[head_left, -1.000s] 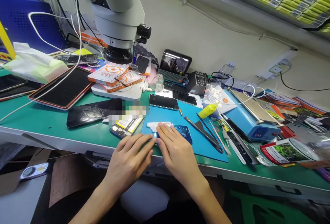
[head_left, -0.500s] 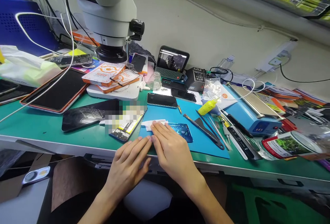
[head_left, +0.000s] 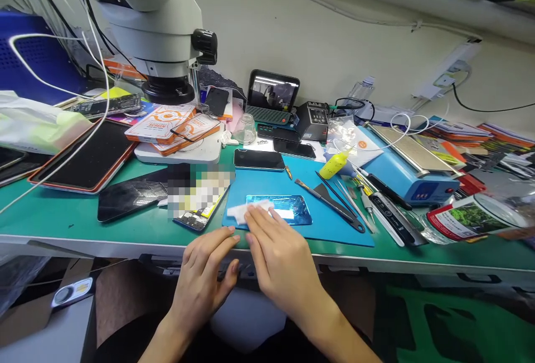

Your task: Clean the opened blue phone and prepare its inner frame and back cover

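A blue phone back panel (head_left: 301, 207) with a shiny surface lies on the blue mat (head_left: 346, 235) near the bench's front edge. My right hand (head_left: 280, 251) presses a white tissue (head_left: 244, 212) onto the panel's left part, with its fingers together over the tissue. My left hand (head_left: 209, 268) rests close by at the mat's front edge, fingers slightly bent and thumb apart, holding nothing. An opened phone with a yellow battery (head_left: 208, 207) lies left of the mat, partly pixelated. Beside it is a dark screen panel (head_left: 134, 190).
A microscope (head_left: 159, 34) overhangs the left side above stacked orange-white boxes (head_left: 161, 120). A brush (head_left: 317, 198), a yellow bottle (head_left: 335, 164) and a black pen-like tool (head_left: 390, 218) lie at right. Further right are a blue machine (head_left: 430, 190) and a clear labelled jar (head_left: 472, 218).
My right hand and the tissue have shifted slightly on the panel, and more of the panel shows. My left hand has drawn a little away from the right. The camera view has shifted slightly.
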Tool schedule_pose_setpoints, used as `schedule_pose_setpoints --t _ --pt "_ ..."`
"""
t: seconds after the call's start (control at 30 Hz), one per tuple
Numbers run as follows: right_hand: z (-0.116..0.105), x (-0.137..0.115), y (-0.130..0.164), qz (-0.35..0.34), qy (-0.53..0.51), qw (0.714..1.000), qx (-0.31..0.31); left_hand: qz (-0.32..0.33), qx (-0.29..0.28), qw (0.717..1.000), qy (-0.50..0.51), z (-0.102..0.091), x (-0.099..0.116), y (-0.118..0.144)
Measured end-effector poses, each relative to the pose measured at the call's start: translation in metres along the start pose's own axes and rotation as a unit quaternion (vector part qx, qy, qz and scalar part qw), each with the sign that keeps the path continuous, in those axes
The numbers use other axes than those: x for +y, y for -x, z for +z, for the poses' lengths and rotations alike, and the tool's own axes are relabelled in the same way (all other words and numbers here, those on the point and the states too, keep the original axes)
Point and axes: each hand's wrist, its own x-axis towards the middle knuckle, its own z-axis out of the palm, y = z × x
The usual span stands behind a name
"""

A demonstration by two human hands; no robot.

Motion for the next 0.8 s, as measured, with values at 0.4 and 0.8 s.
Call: schedule_pose_setpoints --t 0.4,0.8 --pt "-0.006 0.011 0.011 0.029 0.03 0.999 0.031 -0.021 -0.004 0.999 -0.034 0.003 0.017 -0.028" --pt "-0.01 0.022 0.022 0.058 0.062 0.995 0.048 -0.014 -0.016 0.998 -0.051 0.014 0.013 -0.019"
